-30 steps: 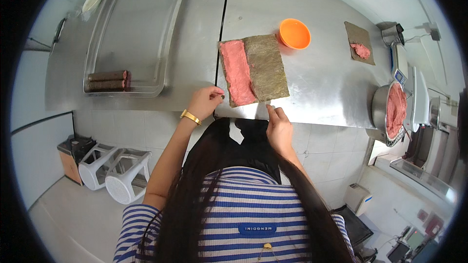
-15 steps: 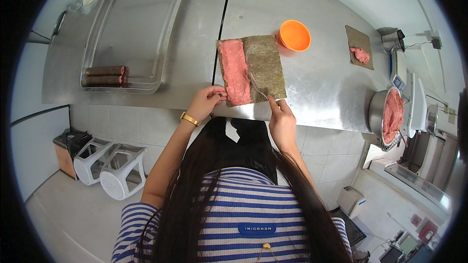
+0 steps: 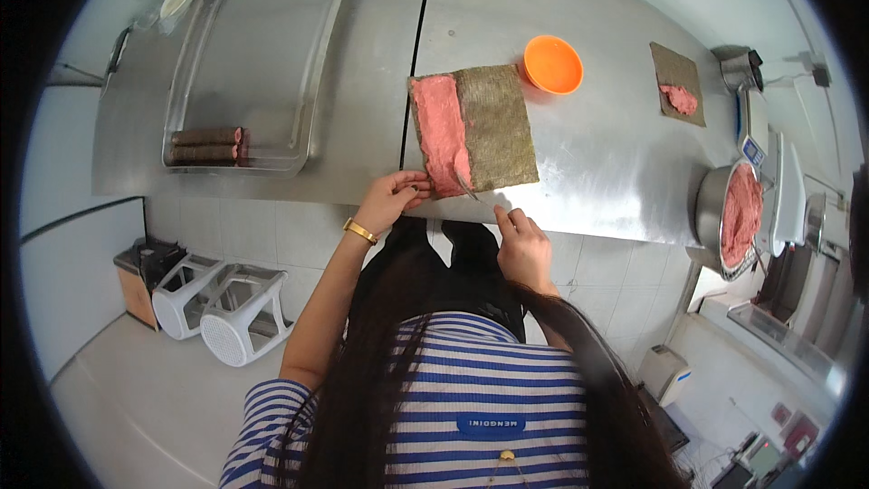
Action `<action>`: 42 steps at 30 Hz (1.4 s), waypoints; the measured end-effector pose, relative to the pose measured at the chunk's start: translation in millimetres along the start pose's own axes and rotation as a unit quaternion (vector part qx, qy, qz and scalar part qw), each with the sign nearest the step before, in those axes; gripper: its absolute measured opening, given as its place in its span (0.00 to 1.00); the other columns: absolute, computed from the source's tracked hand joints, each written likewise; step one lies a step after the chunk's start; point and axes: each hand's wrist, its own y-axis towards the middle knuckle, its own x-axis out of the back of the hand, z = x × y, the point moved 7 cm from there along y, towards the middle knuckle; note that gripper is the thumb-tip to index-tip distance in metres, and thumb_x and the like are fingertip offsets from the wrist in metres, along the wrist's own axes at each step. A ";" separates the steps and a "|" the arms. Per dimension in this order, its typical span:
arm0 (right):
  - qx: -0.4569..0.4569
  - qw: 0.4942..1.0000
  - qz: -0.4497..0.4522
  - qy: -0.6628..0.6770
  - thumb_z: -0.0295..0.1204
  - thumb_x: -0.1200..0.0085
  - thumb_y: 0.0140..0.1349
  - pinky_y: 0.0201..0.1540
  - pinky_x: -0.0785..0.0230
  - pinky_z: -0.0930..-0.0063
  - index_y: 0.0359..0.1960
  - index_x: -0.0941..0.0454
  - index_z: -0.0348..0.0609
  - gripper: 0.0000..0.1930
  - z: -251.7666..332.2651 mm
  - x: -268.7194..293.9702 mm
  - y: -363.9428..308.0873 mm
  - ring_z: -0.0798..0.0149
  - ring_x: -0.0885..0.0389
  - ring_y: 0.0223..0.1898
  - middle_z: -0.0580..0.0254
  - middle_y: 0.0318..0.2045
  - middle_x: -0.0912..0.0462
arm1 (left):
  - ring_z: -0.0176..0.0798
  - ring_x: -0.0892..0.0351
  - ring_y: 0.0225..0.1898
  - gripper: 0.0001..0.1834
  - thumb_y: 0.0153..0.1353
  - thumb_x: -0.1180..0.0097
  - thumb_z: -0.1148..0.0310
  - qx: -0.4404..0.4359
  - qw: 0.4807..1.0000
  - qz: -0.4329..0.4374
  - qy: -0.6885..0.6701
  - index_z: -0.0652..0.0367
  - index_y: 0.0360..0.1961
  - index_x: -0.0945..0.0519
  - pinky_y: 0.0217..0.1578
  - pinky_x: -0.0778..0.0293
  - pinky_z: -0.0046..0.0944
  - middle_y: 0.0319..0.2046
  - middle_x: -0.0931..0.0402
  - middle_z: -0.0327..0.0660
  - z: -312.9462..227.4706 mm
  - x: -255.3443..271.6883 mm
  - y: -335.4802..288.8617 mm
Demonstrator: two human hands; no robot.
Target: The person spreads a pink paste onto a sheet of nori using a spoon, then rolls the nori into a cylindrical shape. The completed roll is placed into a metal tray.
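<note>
A dark green seaweed sheet lies flat at the table's near edge, its left part covered by a band of pink meat paste. My left hand pinches the sheet's near left corner between thumb and fingers. Held in my right hand is a thin metal spoon, its head low against the near right end of the paste. The paste hides part of that head, so its exact shape is hard to see. Just beyond the sheet's far right corner stands an orange bowl.
At left, a large metal tray holds two seaweed rolls. Far right lies another seaweed sheet with a lump of paste. A metal pot of pink paste stands near a scale. White stools are on the floor.
My right hand has drawn the spoon toward me, from the middle of the paste's right edge to its near end. My left hand stays at the sheet's corner.
</note>
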 end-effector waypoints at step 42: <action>0.119 0.973 0.008 -0.197 0.27 0.47 0.49 0.37 0.31 0.71 0.37 0.20 0.43 0.12 44.4 25.9 67.1 0.66 0.25 0.34 0.68 0.30 0.24 | 0.40 0.25 0.55 0.17 0.68 0.59 0.74 -0.006 0.985 0.167 0.035 0.63 0.57 0.34 0.54 0.30 0.36 0.54 0.27 0.48 -9.2 15.6 4.7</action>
